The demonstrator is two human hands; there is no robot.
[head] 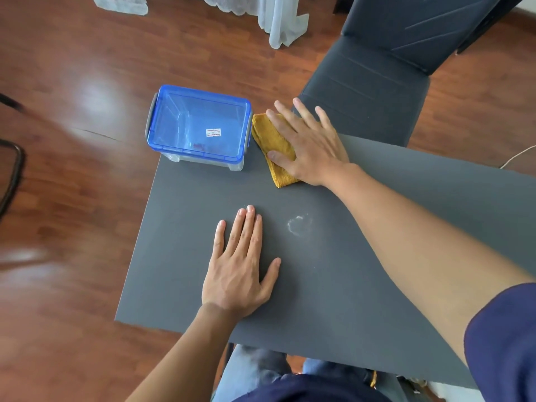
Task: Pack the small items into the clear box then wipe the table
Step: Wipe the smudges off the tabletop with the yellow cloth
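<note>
Nearest, the left hand lies flat on the grey table, fingers straight and together. Farther off, the right hand presses its spread fingers on a folded yellow cloth, whose long axis runs away from the person, just beside the clear box. Its blue lid is on; something small and reddish inside is too blurred to name.

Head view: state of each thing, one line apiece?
clear box: lid on, upright at the table's far left corner
yellow cloth: folded, flat beside the box
right hand: flat, pressing the cloth
left hand: flat on the table, holding nothing
table: whitish ring mark near its middle
</note>
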